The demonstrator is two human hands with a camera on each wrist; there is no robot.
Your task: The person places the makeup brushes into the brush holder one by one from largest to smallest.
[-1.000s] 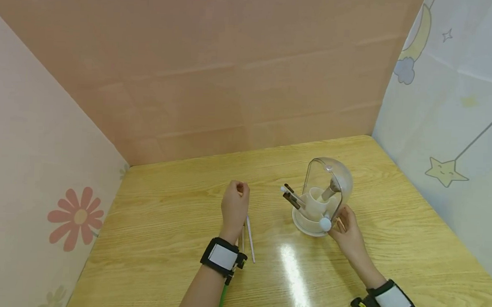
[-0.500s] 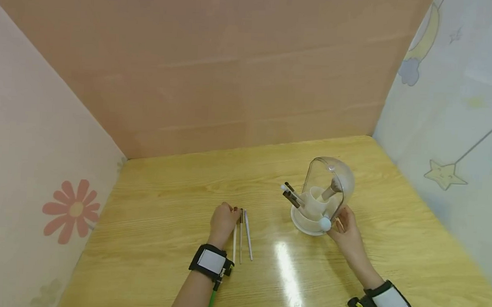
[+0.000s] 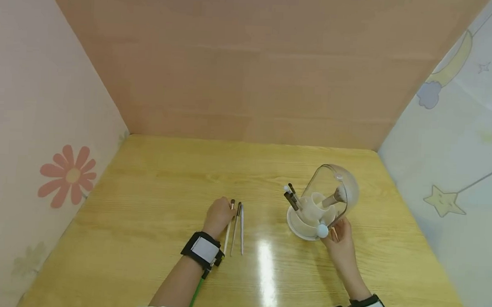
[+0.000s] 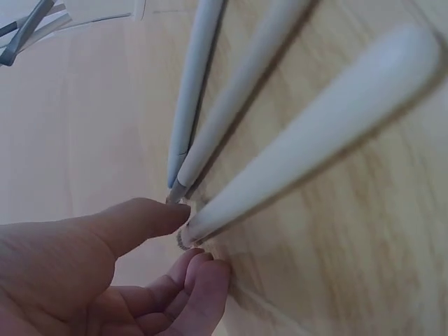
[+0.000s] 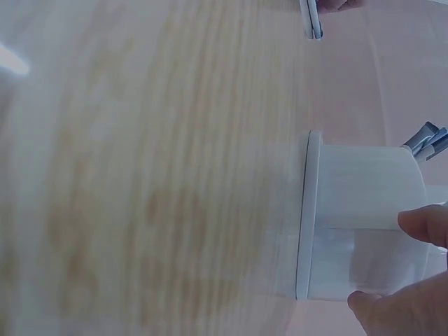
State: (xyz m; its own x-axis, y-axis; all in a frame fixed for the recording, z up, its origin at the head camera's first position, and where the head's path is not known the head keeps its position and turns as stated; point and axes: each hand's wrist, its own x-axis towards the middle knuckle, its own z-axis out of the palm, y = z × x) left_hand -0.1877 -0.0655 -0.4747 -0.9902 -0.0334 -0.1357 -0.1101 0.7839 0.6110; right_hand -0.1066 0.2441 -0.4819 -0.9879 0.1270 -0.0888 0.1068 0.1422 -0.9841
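Note:
Three slim makeup brushes lie side by side on the table: a left one (image 3: 227, 236), a middle one (image 3: 235, 231) and a right one (image 3: 242, 233). At the upper end of the left brush (image 4: 301, 147) is my left hand (image 3: 218, 218), its thumb and curled fingers apart on either side of the brush tip. The white brush holder (image 3: 299, 227) stands at the right under a tilted clear dome (image 3: 349, 185), with several brushes in it. My right hand (image 3: 341, 244) holds the holder's right side; thumb and fingers lie against its wall (image 5: 364, 189).
Dark-tipped brushes (image 3: 291, 200) lean out of the holder's left side, and a thick brush (image 3: 330, 200) leans under the dome. A pale blue knob (image 3: 323, 230) sits at the dome's lower edge. A peach backdrop (image 3: 249, 80) and patterned side walls enclose the table (image 3: 166, 177).
My left hand has come down and left from above the brushes to the left one's tip, uncovering their upper ends. The right hand keeps its hold on the holder. The head view has shifted.

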